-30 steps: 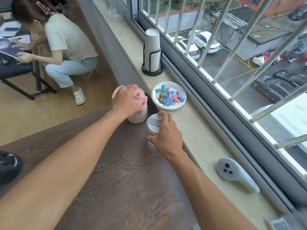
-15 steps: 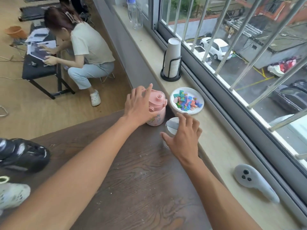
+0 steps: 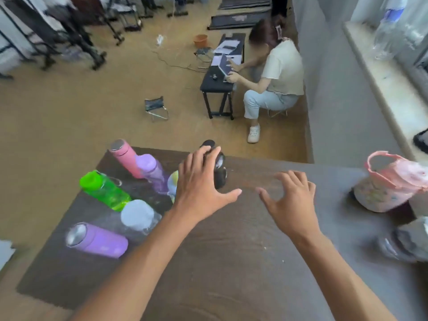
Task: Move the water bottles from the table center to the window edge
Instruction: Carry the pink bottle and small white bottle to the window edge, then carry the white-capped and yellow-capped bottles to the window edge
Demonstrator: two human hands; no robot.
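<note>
Several bottles stand on the dark wooden table (image 3: 231, 262): a pink flask (image 3: 125, 158), a light purple bottle (image 3: 152, 172), a green bottle (image 3: 104, 189), a white-capped clear bottle (image 3: 139, 216), a purple flask (image 3: 97, 239) and a black bottle (image 3: 218, 169). My left hand (image 3: 199, 184) hovers with spread fingers over the black bottle, holding nothing. My right hand (image 3: 289, 200) is open above bare table. The pink bottle (image 3: 389, 184) and a clear bottle with a white lid (image 3: 403, 242) stand at the table's right edge, by the window ledge (image 3: 389, 77).
A person sits at a low black bench (image 3: 222, 72) on the floor beyond the table. A small folding stool (image 3: 156, 107) stands on the floor. A large clear bottle (image 3: 391, 26) rests on the window ledge far back. Dark stands fill the upper left.
Both hands let go of the pink and clear bottles at the window side and swung left. The view turned from the window to the group of bottles.
</note>
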